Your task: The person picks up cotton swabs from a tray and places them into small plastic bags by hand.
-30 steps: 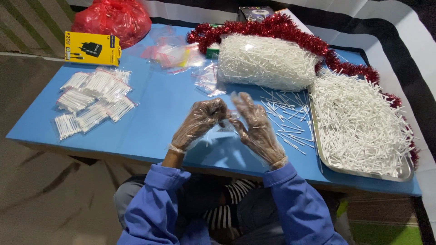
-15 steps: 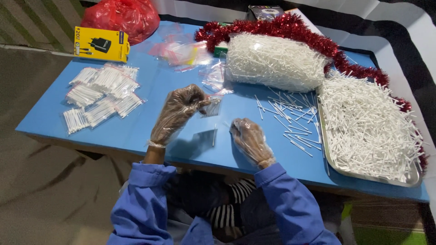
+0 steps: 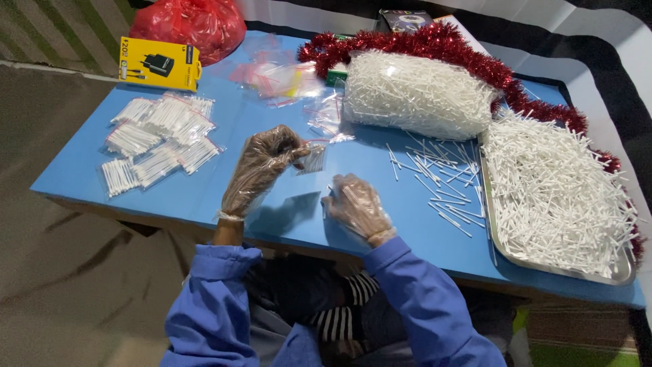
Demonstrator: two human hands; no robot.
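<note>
The left hand pinches a small clear bag of white sticks at its top, lifted off the blue table; bagging looks the step in hand. The right hand rests curled and empty below the bag, loose sticks to its right

One head-worn camera looks steeply down, from close above, at the blue table (no second view).
</note>
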